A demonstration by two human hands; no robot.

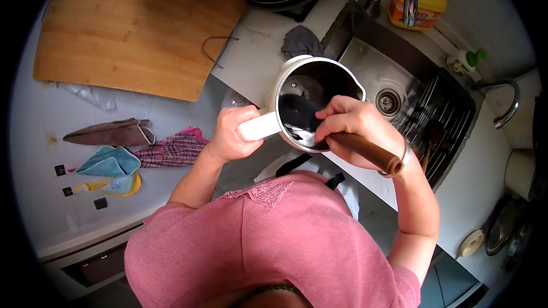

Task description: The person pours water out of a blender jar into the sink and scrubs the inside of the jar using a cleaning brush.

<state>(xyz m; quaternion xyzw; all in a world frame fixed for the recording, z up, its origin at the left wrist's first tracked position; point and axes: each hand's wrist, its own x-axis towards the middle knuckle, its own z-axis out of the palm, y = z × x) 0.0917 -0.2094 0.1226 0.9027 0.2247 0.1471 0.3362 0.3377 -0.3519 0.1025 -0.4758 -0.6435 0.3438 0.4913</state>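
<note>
A white jug (274, 91) with a dark metal inside is tilted so that its mouth faces me. My left hand (233, 132) is wrapped round the jug's white handle. My right hand (362, 127) grips a brush (374, 153) with a brown handle that has a hole at its end. The dark head of this brush reaches into the jug, where its far tip blurs into the shadow. My right fingertips are at the jug's mouth, near its rim.
Beyond the jug lie a steel sink (365, 63) with a faucet (409, 0), and a dark drying rack (448, 114). A grey cloth (301, 41) sits on the counter. A wooden board (137, 28) is at the left, with cloths (108, 132) hanging below. A yellow jug (419, 3) stands behind the sink.
</note>
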